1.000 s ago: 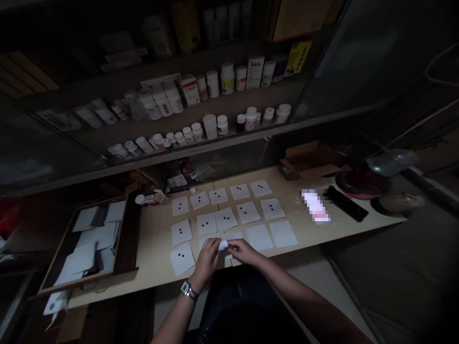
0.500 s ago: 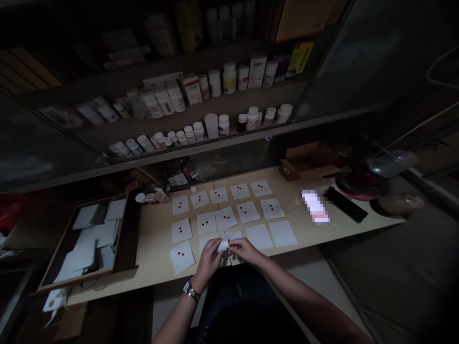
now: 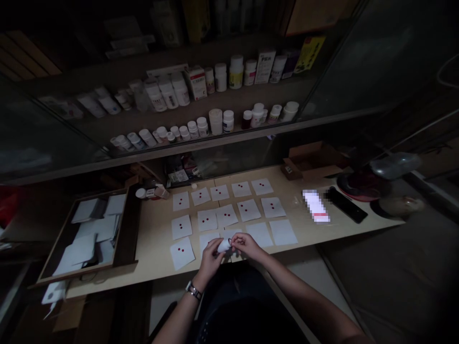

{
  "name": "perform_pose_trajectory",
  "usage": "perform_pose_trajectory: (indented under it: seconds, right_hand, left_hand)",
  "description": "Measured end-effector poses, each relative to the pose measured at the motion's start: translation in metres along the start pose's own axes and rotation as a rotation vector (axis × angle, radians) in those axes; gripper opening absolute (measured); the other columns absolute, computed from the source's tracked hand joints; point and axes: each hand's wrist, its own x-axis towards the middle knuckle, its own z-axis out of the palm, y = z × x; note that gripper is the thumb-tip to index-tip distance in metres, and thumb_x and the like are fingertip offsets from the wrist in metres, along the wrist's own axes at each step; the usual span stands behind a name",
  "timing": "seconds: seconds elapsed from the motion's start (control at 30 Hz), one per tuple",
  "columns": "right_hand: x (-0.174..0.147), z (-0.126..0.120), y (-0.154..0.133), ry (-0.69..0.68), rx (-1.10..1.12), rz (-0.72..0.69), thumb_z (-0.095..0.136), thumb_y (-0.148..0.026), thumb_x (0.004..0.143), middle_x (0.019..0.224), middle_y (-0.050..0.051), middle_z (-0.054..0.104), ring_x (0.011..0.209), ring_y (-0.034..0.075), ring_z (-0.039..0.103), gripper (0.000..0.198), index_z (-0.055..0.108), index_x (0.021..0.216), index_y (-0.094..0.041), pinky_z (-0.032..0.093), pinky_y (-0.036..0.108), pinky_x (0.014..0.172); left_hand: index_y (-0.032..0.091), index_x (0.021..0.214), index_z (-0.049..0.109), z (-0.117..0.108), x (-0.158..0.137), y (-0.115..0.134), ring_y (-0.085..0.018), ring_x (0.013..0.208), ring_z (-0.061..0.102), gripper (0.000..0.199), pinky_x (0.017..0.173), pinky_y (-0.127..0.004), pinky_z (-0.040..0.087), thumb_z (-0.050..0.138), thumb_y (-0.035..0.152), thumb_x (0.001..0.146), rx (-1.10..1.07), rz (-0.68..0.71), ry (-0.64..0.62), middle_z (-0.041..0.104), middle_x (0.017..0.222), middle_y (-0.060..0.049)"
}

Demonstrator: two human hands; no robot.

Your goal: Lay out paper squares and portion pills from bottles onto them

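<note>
My left hand [image 3: 209,260] and my right hand [image 3: 246,245] meet over the near edge of the wooden counter [image 3: 154,248], both pinching a small white object [image 3: 224,245] that looks like a little bottle; what it is exactly is hard to tell in the dim light. Under and beyond my hands lie several white paper squares [image 3: 248,210] in rows. Most carry two red pills, such as the square at the near left [image 3: 182,252]. Two squares at the near right [image 3: 283,232] are bare.
An open wooden drawer [image 3: 122,239] with loose white papers sits at the left. A lying bottle [image 3: 150,192] rests by the back. A lit phone [image 3: 315,205], a dark remote [image 3: 346,204] and a cardboard box [image 3: 308,160] are at the right. Shelves of medicine bottles [image 3: 215,122] stand behind glass.
My hands have stayed together on the small white object, shifting slightly. The view has tilted a little; the papers have not moved.
</note>
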Motion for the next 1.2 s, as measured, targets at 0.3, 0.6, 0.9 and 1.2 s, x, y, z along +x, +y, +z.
perform_pose_trajectory:
  seconds: [0.3,0.6,0.9,1.2]
  right_hand:
    - [-0.003,0.002,-0.002,-0.061,-0.552,-0.189,0.057,-0.028,0.078,0.063,0.001,0.061,0.056,0.011,0.05,0.016,0.066,0.074,-0.015,0.035,0.022,0.055]
    - [-0.002,0.005,-0.004,-0.079,-0.533,-0.174,0.055,-0.023,0.079,0.058,-0.002,0.056,0.054,0.01,0.048,0.015,0.061,0.067,-0.015,0.032,0.02,0.053]
    - [-0.002,0.01,0.005,-0.182,-0.109,0.027,0.059,-0.042,0.078,0.063,0.0,0.062,0.045,0.008,0.046,0.03,0.063,0.087,-0.014,0.035,0.019,0.045]
    - [0.0,0.009,0.003,-0.195,-0.069,0.021,0.057,-0.048,0.079,0.059,-0.002,0.061,0.037,0.005,0.039,0.037,0.06,0.092,-0.014,0.031,0.017,0.039]
  left_hand:
    - [0.02,0.114,0.059,-0.011,0.001,0.003,-0.023,0.105,0.056,0.033,0.086,-0.04,0.051,0.057,0.017,0.081,0.169,0.187,-0.046,0.061,0.111,-0.012]
    - [0.021,0.118,0.055,-0.018,0.004,0.009,-0.022,0.105,0.055,0.037,0.09,-0.042,0.048,0.056,0.014,0.082,0.293,0.267,-0.087,0.061,0.111,-0.01]
    - [0.023,0.125,0.05,-0.025,0.006,0.021,-0.023,0.105,0.052,0.046,0.089,-0.045,0.046,0.049,0.006,0.082,0.415,0.37,-0.152,0.059,0.114,-0.011]
    - [0.022,0.122,0.052,-0.022,0.005,0.013,-0.023,0.105,0.053,0.04,0.09,-0.045,0.047,0.05,0.011,0.083,0.344,0.331,-0.082,0.059,0.112,-0.011]
